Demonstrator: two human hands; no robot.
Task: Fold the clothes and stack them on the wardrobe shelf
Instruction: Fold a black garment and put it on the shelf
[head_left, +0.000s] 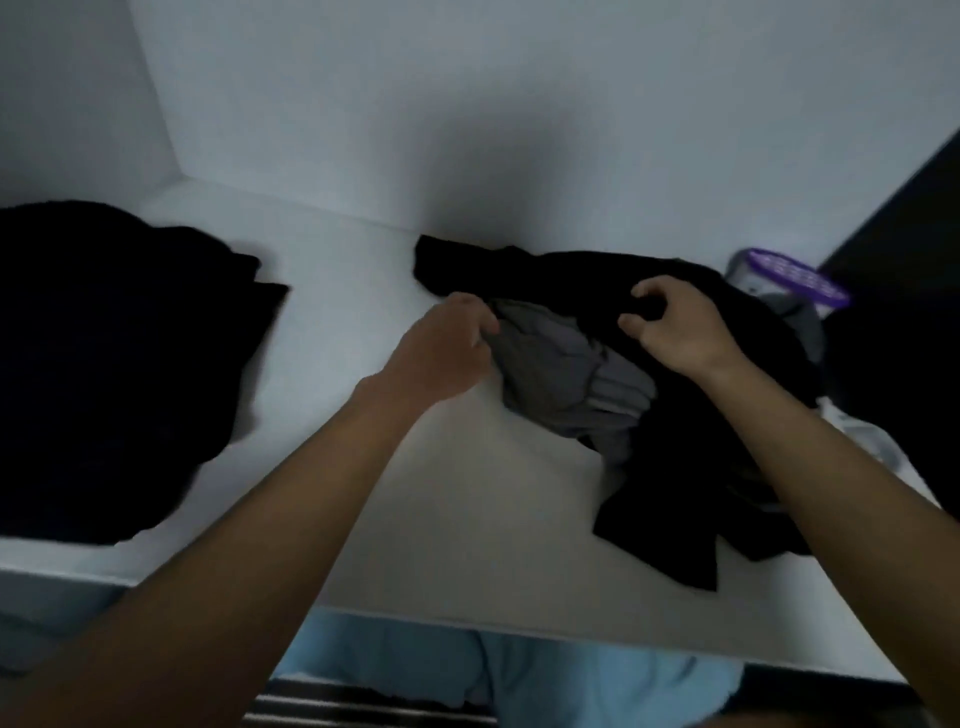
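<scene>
A heap of clothes lies on the right half of the white wardrobe shelf (363, 322). A black garment (675, 467) drapes over a crumpled grey garment (561, 374). My left hand (447, 348) pinches the left edge of the grey garment. My right hand (675, 322) sits on top of the heap with curled fingers gripping a fold of the black garment. Another black pile of clothes (119, 364) rests on the left part of the shelf, apart from both hands.
A white container with a purple perforated lid (789, 280) stands at the back right, behind the heap. White wardrobe walls close the shelf at the back and left. A dark panel (904, 218) rises at the far right. Light blue fabric (519, 675) shows below the shelf's front edge.
</scene>
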